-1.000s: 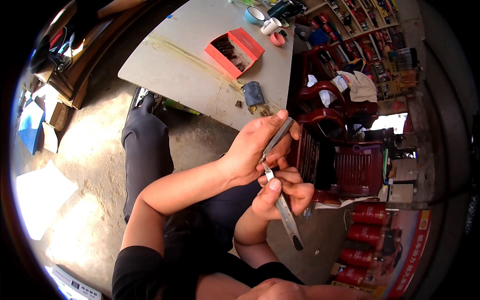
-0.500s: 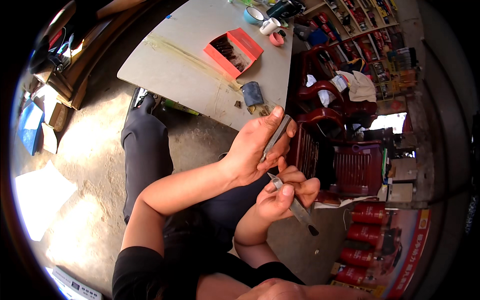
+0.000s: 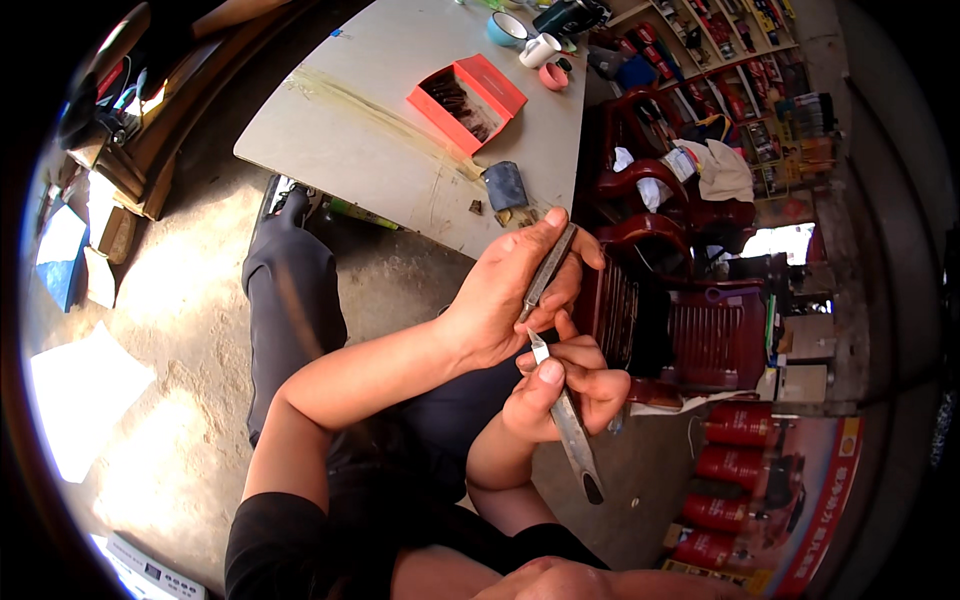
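My left hand (image 3: 500,285) is closed around a slim dark grey bar (image 3: 551,266) with a rough-looking surface, its narrow end tilted down toward my other hand. Just below, my right hand (image 3: 540,407) grips a flat metal carving knife (image 3: 574,440) between thumb and fingers. The knife's bright pointed blade is turned up, close under the narrow end of the bar; whether they touch I cannot tell. Its long handle runs down past my palm to a dark oval mark at the end.
On the pale table (image 3: 330,130) sit an open red box (image 3: 467,103) holding thin dark pieces, a dark grey block (image 3: 505,185), and several cups, among them a white mug (image 3: 540,50). Dark red wooden chairs (image 3: 715,335) stand at right, with packed shelves (image 3: 750,90) behind.
My right hand has shifted slightly left and up with the carving knife, bringing its tip nearer the bar. The knife's handle now hangs steeper. My left hand has barely moved.
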Available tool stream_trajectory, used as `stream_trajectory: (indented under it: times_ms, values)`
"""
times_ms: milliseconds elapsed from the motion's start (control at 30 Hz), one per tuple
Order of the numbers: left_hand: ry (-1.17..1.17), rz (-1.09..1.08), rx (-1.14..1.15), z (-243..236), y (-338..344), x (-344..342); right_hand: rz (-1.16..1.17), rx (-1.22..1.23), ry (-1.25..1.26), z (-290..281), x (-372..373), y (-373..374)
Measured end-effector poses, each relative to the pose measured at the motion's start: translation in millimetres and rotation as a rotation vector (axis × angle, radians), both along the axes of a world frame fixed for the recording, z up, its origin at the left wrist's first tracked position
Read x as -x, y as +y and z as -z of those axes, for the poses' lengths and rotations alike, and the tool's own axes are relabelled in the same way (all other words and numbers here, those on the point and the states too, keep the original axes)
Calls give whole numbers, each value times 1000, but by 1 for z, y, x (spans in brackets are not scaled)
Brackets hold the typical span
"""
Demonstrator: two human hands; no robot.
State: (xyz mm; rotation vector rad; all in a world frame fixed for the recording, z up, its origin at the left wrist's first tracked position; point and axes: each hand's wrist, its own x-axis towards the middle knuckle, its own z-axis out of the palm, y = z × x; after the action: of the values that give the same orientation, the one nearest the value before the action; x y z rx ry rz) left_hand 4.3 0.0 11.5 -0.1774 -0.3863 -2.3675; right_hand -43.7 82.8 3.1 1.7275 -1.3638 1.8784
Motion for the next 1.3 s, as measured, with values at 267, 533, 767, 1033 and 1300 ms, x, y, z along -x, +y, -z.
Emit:
stream_trajectory:
  times_ms: [267, 533, 767, 1033, 1300]
  values:
    - [-63, -19, 22, 0, 0, -3, 39, -27, 40, 2, 2, -1]
    - [-65, -17, 30, -1, 0, -5, 22, -36, 85, 1, 3, 0]
    - [-58, -17, -26, 0, -2, -6, -41, -69, 113, 0, 8, 1]
    - [-75, -17, -26, 0, -1, -4, -18, -57, 128, 4, 10, -1]
    - [-44, 28, -58, -1, -3, -5, -11, -48, 102, 6, 7, -4]
